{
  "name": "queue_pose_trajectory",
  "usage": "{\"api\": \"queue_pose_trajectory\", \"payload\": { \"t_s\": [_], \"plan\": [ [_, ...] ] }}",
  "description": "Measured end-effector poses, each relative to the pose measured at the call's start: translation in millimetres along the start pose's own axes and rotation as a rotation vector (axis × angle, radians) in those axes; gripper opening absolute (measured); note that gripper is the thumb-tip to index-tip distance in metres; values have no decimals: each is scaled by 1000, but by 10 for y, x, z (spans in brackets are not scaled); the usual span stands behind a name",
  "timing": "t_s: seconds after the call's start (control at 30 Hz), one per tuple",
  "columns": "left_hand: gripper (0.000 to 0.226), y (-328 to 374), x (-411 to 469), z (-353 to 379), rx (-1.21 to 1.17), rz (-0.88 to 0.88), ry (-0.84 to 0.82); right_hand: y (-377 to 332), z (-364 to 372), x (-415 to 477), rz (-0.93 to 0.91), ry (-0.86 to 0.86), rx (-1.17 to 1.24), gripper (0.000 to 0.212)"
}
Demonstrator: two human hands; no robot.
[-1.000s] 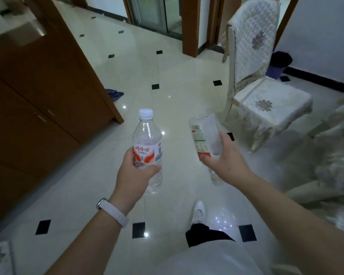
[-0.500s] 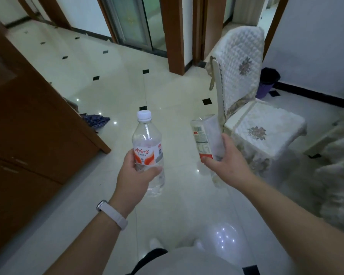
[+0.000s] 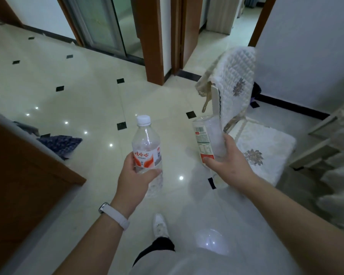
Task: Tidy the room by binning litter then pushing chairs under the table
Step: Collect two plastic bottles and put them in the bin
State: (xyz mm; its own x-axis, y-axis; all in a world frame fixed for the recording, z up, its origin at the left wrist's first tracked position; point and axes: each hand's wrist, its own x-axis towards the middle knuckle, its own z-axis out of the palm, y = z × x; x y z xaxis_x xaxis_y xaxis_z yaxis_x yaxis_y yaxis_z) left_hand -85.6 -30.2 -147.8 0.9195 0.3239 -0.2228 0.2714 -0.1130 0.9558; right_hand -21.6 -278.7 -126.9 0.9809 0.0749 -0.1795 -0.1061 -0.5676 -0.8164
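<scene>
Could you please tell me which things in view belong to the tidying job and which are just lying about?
Job: capped bottle in left hand; second bottle in right hand; covered chair.
Lying about: blue cloth on floor; wooden cabinet.

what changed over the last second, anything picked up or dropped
Nothing picked up or dropped. The person walked forward: the chair drew nearer on the right and the cabinet slid back on the left. The left hand still holds the capped bottle, the right hand the other bottle.
</scene>
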Motion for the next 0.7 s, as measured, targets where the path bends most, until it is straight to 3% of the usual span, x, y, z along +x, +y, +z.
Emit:
{"api": "queue_pose_trajectory", "payload": {
  "t_s": [0.27, 0.7],
  "plan": [
    [53, 537, 1518, -258, 68, 73, -105, -766, 192, 1076, -37, 110, -25, 52],
    [52, 921, 3348, 266, 115, 73, -224, -718, 262, 2911, 32, 174, 67, 68]
  ]
}}
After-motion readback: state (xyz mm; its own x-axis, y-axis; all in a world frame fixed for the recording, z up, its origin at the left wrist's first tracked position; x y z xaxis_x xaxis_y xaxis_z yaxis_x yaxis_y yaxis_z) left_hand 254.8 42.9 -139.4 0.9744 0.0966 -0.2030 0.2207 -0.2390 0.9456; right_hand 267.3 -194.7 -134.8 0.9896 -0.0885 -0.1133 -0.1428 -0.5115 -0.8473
